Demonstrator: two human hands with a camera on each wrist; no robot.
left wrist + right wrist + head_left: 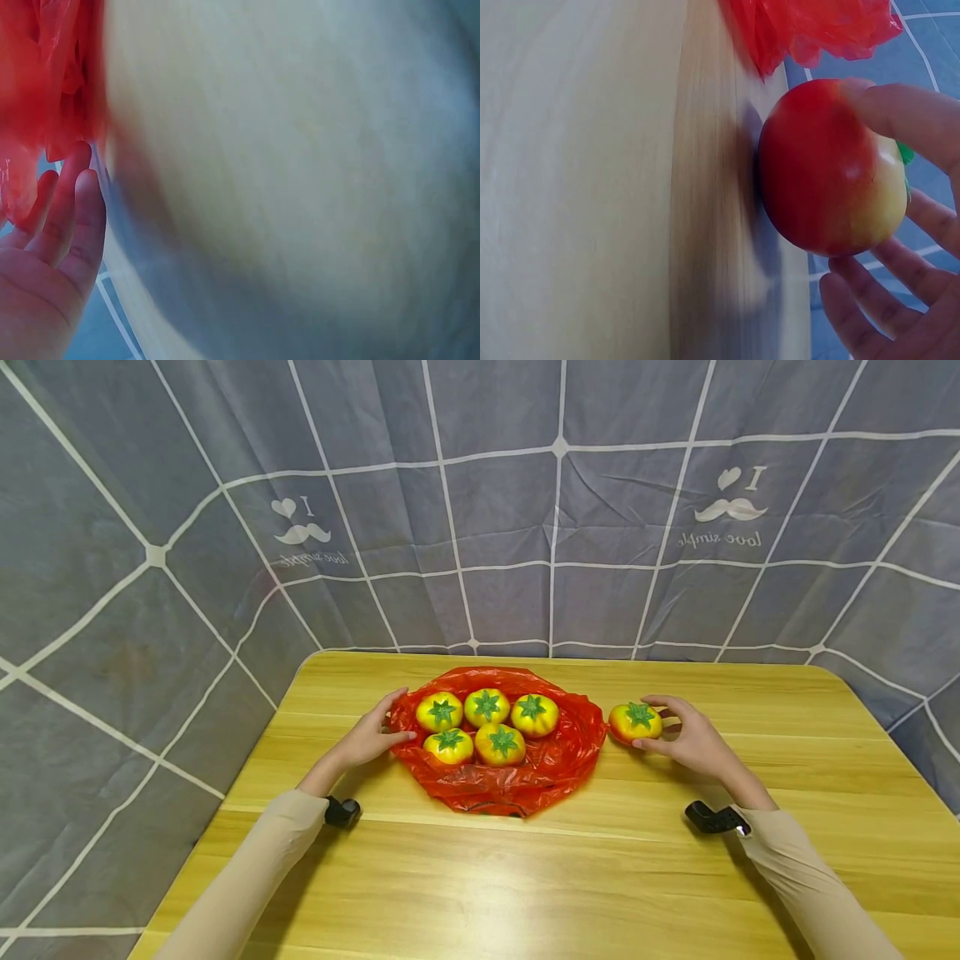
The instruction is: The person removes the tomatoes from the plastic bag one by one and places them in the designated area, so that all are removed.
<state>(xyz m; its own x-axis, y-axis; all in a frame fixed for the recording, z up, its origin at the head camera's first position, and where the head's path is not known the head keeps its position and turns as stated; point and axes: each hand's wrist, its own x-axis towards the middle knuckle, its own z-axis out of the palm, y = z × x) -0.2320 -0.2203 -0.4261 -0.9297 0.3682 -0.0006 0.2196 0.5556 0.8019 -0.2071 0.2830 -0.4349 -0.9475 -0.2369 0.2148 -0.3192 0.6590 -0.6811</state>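
Observation:
Several yellow tomatoes with green star-shaped tops, one of them a tomato [501, 745] at the front, sit in a spread red plastic bag [555, 777] in the head view. My left hand [372, 729] is at the bag's left edge, thumb and fingers spread apart. In the left wrist view its nearly straight fingers [88, 217] meet the red plastic. To the right of the bag, my right hand [690, 735] holds another tomato [628, 728] between thumb and fingers. The right wrist view shows this tomato's red underside [817, 172], close over the table.
A light wooden table [480, 877] lies under everything, its far edge behind the bag. Grey curtains [502, 510] with white lines hang at the back and left. Black wrist cameras, such as the right camera [716, 818], are worn on both wrists.

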